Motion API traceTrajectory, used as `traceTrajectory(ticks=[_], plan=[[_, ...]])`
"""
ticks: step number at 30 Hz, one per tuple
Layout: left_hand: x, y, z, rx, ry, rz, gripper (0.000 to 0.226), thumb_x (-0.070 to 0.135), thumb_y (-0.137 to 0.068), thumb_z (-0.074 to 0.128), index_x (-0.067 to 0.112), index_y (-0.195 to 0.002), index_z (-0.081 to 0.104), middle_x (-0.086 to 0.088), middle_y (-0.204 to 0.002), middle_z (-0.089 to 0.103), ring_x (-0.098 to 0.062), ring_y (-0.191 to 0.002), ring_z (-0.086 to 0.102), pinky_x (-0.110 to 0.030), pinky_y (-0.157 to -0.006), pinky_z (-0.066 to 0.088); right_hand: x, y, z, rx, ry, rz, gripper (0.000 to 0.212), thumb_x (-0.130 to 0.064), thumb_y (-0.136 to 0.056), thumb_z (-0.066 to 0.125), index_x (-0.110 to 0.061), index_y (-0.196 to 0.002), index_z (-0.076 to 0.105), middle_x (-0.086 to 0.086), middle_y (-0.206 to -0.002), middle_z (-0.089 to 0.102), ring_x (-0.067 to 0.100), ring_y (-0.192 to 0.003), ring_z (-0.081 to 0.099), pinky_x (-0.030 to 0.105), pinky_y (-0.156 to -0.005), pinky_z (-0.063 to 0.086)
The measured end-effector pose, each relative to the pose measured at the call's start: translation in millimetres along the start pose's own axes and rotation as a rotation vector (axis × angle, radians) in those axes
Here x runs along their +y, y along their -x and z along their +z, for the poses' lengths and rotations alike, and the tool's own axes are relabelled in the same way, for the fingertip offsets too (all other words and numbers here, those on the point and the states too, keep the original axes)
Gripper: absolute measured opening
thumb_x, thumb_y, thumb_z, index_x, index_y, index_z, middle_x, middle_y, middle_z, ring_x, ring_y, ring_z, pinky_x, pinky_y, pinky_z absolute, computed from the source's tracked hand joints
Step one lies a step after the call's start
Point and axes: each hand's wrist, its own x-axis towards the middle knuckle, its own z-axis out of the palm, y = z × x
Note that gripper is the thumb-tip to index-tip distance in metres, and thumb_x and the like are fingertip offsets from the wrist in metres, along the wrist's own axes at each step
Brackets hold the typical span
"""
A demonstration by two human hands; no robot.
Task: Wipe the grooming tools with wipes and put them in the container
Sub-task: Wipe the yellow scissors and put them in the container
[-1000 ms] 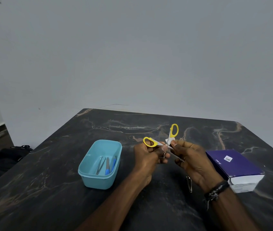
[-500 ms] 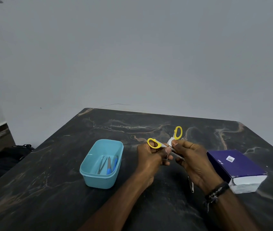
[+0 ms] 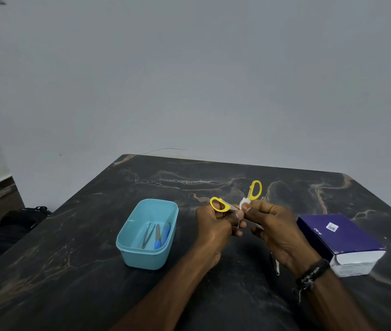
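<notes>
**Scissors Held Open Above the Surface, Wipe Applied Near the Handle**

Both hands work at frame centre, above the dark marbled surface [image 3: 213,295]. The left hand [image 3: 216,225] has its grip clenched around the yellow-handled metal scissors [image 3: 219,204], fingers curled near one handle loop. The scissors are spread open; the second yellow loop stands up and to the right. The right hand [image 3: 275,228] pinches a small white wipe [image 3: 245,201] against the shank just below that upper loop.

The light blue rectangular plastic container [image 3: 130,249] sits on the surface left of the hands. It holds slim metal tools and blue-handled tools [image 3: 157,235] lying lengthwise.

A purple cardboard box [image 3: 337,237] lies at the right of the frame. A slim metal tool [image 3: 276,266] lies on the surface, partly hidden beneath the right wrist.
</notes>
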Motion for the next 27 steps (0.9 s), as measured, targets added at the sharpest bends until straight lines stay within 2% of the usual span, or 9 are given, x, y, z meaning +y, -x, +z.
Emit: traceTrajectory(ticks=[5,7,11,15,18,21,24,27], plan=[[-0.6,1.8,3.5,-0.013,-0.008,0.005,0.008,-0.004,-0.083,0.066,-0.008,-0.091,0.065,-0.013,-0.075,0.068,-0.014,-0.055,0.064,-0.024,-0.045,0.050,3.4,-1.4,-2.0,0.113,-0.058,-0.030,0.013,-0.019,-0.083,0.070,-0.008,-0.084,0.075,0.012,-0.090,0.073,0.026,-0.085,0.056,0.037,-0.070,0.042],[0.2,1.7,2.9,-0.005,0.008,0.008,0.002,-0.005,-0.084,0.066,-0.004,-0.085,0.064,-0.013,-0.073,0.068,-0.015,-0.054,0.064,-0.024,-0.045,0.049,3.9,-1.0,-0.4,0.091,-0.036,-0.022,0.013,-0.021,-0.082,0.070,-0.009,-0.084,0.076,0.012,-0.091,0.074,0.024,-0.084,0.055,0.036,-0.069,0.041],[1.0,0.7,-0.1,0.011,0.022,0.005,0.009,-0.004,-0.083,0.067,0.002,-0.078,0.063,-0.011,-0.070,0.068,-0.016,-0.056,0.064,-0.024,-0.045,0.050,3.2,-2.0,-0.6,0.063,-0.008,0.011,0.013,-0.020,-0.082,0.070,-0.010,-0.086,0.076,0.005,-0.089,0.074,0.022,-0.086,0.055,0.032,-0.067,0.038],[-0.8,0.2,1.5,0.004,0.032,0.004,0.005,-0.002,-0.083,0.067,0.000,-0.082,0.064,-0.012,-0.071,0.068,-0.018,-0.059,0.066,-0.025,-0.047,0.050,-1.8,-1.1,-2.7,0.135,-0.156,-0.001,0.012,-0.020,-0.083,0.068,-0.009,-0.086,0.074,0.007,-0.081,0.065,0.017,-0.073,0.050,0.028,-0.062,0.036],[-1.6,-0.3,0.6,0.006,0.014,-0.001,0.007,-0.002,-0.083,0.068,-0.005,-0.087,0.063,-0.013,-0.072,0.068,-0.018,-0.059,0.066,-0.025,-0.046,0.049,-4.3,0.9,-2.6,0.104,-0.203,0.035,0.011,-0.018,-0.085,0.065,-0.009,-0.087,0.072,0.006,-0.081,0.062,0.011,-0.068,0.051,0.027,-0.062,0.036],[-2.8,-1.0,-0.6,0.005,-0.025,-0.006,0.010,-0.001,-0.082,0.069,-0.006,-0.090,0.064,-0.014,-0.075,0.069,-0.018,-0.059,0.066,-0.024,-0.045,0.047,-4.6,1.5,-0.1,0.083,-0.219,0.051,0.012,-0.017,-0.086,0.064,-0.008,-0.088,0.070,0.009,-0.083,0.061,0.013,-0.070,0.050,0.026,-0.061,0.036],[-4.6,0.0,1.2,-0.014,-0.050,0.003,0.005,-0.001,-0.083,0.068,0.002,-0.083,0.065,-0.013,-0.073,0.069,-0.016,-0.058,0.066,-0.024,-0.043,0.044,-3.8,0.6,1.2,0.088,-0.208,0.032,0.013,-0.019,-0.087,0.063,-0.008,-0.086,0.070,0.008,-0.079,0.063,0.015,-0.071,0.052,0.027,-0.060,0.037],[-4.8,1.1,3.0,-0.027,-0.086,0.023,0.007,-0.004,-0.083,0.066,0.002,-0.081,0.063,-0.011,-0.070,0.067,-0.012,-0.053,0.064,-0.022,-0.040,0.043,0.3,-0.5,1.7,0.095,-0.186,0.008,0.016,-0.020,-0.088,0.063,-0.006,-0.084,0.070,0.013,-0.083,0.064,0.024,-0.079,0.053,0.035,-0.067,0.039]])
